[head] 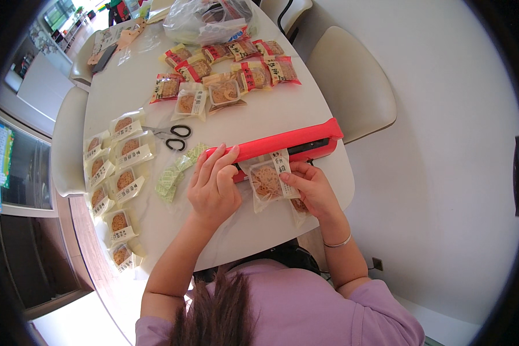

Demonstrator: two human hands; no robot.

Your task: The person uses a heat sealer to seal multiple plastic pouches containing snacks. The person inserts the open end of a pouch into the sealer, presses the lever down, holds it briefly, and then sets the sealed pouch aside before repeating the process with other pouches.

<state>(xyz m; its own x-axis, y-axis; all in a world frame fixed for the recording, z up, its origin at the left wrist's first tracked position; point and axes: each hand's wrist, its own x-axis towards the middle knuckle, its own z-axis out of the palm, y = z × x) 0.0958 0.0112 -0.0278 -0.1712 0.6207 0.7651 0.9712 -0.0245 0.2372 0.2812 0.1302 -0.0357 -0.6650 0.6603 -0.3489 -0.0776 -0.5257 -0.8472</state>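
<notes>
A red bag sealer (277,140) lies across the near part of the white table. My left hand (214,186) rests with its fingers over the left end of its upper arm. My right hand (309,186) holds the side of a clear plastic pouch (266,181) with a round cookie-like pastry in a tray. The pouch's printed top edge reaches under the sealer's arm. Another pouch with a pastry (299,205) lies partly hidden beneath my right hand. Left of the sealer lie green-and-white printed packets (171,177) and black-handled scissors (173,134).
Several pouched pastries (129,147) stand in rows along the table's left edge. Farther back lie several red-and-yellow packaged pastries (253,75) and a clear plastic bag (207,21). A dark phone-like object (104,58) lies at the far left. Chairs (350,82) flank the table.
</notes>
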